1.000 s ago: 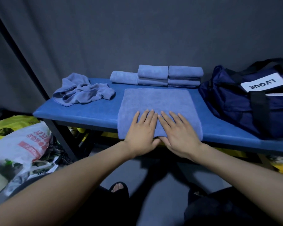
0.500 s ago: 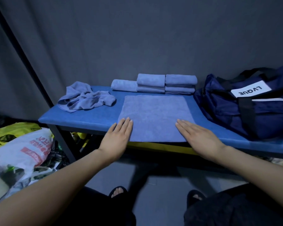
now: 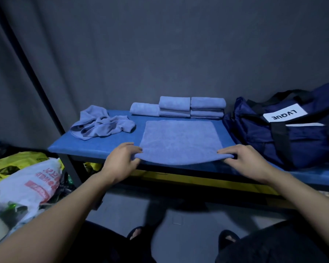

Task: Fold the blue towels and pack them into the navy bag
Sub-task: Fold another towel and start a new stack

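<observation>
Both hands' fingers (image 3: 135, 149) hidden under towel (image 3: 180, 139).

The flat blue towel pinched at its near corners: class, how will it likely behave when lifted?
Probably floppy: the flat towel already sags between the left hand and right hand. Likely light, since fingertip pinches raise its edge. Its nap probably grips the blue bench, resisting sliding.

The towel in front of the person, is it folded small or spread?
Spread flat: the towel lies open on the bench, with only its near corners pinched and lifted.
</observation>
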